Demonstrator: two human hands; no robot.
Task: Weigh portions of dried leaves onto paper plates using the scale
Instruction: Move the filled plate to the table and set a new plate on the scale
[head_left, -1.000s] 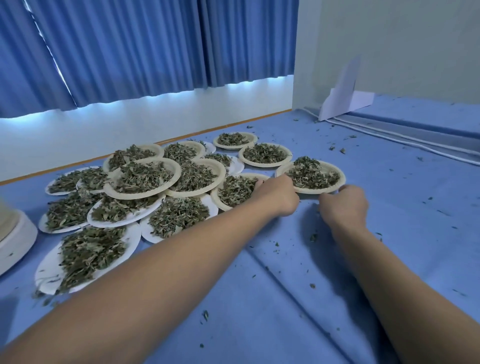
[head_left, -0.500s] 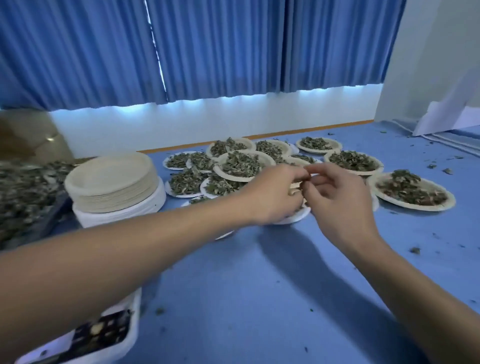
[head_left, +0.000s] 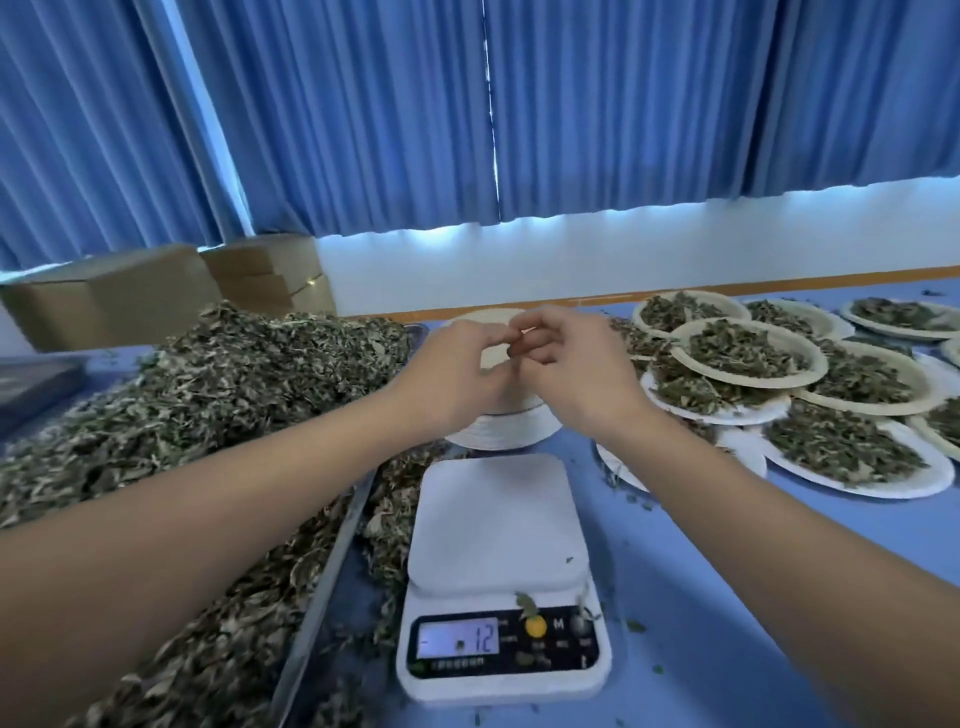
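Fingertips of left hand (head_left: 456, 375) and right hand (head_left: 577, 375) touched above plate stack (head_left: 501, 437) behind scale (head_left: 497, 525); fingers curled, held object not discernible.

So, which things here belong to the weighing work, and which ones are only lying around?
For the job:
scale, no plate on it yet
stack of empty paper plates behind it
heap of dried leaves on the left
filled plates on the right

Just lying about:
cardboard boxes by the wall
blue curtains
leaf crumbs beside the scale
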